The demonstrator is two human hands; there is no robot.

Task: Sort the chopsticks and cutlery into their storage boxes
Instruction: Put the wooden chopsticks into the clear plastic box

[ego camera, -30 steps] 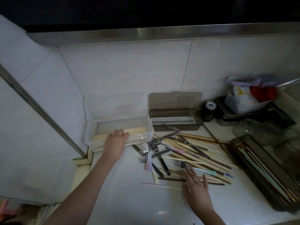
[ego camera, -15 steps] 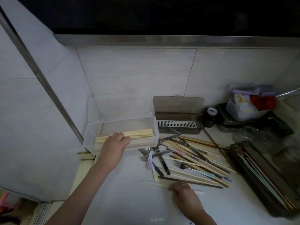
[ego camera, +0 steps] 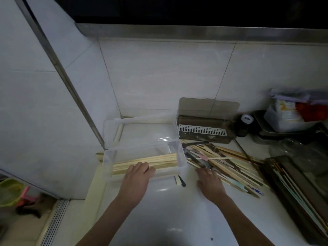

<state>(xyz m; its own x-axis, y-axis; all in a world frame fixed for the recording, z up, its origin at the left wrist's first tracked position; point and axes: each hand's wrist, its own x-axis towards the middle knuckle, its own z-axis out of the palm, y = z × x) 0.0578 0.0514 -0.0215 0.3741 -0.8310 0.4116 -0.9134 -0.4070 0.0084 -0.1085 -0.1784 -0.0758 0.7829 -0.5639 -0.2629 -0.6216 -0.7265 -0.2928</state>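
Observation:
A clear plastic box point(ego camera: 181, 157) with its lid folded back stands on the white counter and holds a layer of pale wooden chopsticks point(ego camera: 159, 160). My left hand point(ego camera: 137, 177) grips the box's front wall, fingers hooked over the rim onto the chopsticks. To the right lies a mixed pile of chopsticks and cutlery point(ego camera: 230, 166). My right hand point(ego camera: 210, 181) rests at the pile's near-left edge, fingers touching the pieces there. A brown box with a white slotted insert point(ego camera: 202, 130) stands open behind the pile.
A dark tray point(ego camera: 284, 189) with long chopsticks lies along the right edge. Two utensil ends point(ego camera: 179, 181) poke out beside the clear box's front corner. A small dark jar point(ego camera: 245, 124), a metal tray and a white tub crowd the back right. Tiled walls enclose the corner.
The clear box has come nearer to me and closer to the pile with my left hand on it. My right hand has shifted from the loose front chopstick up to the pile's left edge.

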